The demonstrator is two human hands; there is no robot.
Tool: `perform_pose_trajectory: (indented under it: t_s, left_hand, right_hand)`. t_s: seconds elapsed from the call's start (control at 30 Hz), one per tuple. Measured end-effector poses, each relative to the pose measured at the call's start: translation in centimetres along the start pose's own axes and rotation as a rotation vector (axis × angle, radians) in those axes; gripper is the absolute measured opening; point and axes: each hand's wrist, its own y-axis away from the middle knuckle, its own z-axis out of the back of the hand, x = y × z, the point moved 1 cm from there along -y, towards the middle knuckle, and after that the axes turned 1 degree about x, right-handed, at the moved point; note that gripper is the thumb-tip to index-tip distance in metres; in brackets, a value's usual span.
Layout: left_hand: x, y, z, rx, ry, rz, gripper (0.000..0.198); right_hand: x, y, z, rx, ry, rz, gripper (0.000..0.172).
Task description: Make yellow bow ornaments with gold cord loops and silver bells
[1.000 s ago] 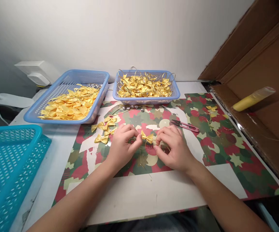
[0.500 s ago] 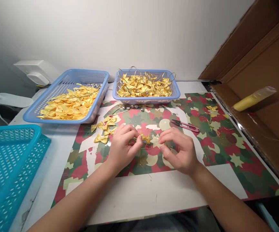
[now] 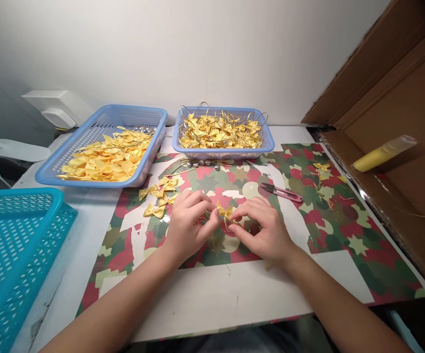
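Note:
A small yellow ribbon bow (image 3: 224, 211) with a thin gold cord sits between my two hands over the patterned mat (image 3: 330, 220). My left hand (image 3: 188, 224) pinches its left side with curled fingers. My right hand (image 3: 261, 230) pinches its right side, thumb and forefinger together. Several loose yellow bows (image 3: 159, 196) lie just left of my left hand. Pink thread snips (image 3: 281, 192) rest on the mat behind my right hand.
A blue basket (image 3: 68, 162) of plain yellow bows stands at the back left, and a smaller blue basket (image 3: 267, 139) of bows with gold loops behind the mat. Small silver bells (image 3: 202, 163) lie in front of it. A teal basket (image 3: 21, 245) is at the left, an open cardboard box (image 3: 399, 122) at the right.
My right hand moved away from the bow to the right, then came back and closed on it. My left hand has stayed put on the bow.

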Motion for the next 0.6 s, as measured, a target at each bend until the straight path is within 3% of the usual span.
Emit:
perform_pose_trajectory:
  t_s: [0.17,0.37,0.5,0.6]
  left_hand:
    - [0.02,-0.02,0.02,0.003,-0.004,0.005,0.021]
    - [-0.06,0.1,0.0,0.016,-0.006,-0.028,0.021]
    - [-0.18,0.08,0.01,0.059,-0.023,-0.039,0.023]
    - [-0.25,0.04,0.02,0.084,-0.044,-0.042,0.023]
  right_hand:
    - [0.35,-0.04,0.11,0.033,-0.114,0.012,0.012]
    - [0.05,-0.08,-0.02,-0.051,-0.114,-0.193,0.004]
    - [0.01,-0.18,-0.25,0.053,-0.037,-0.139,0.007]
    - [0.01,-0.21,-0.24,0.033,-0.009,-0.124,0.013]
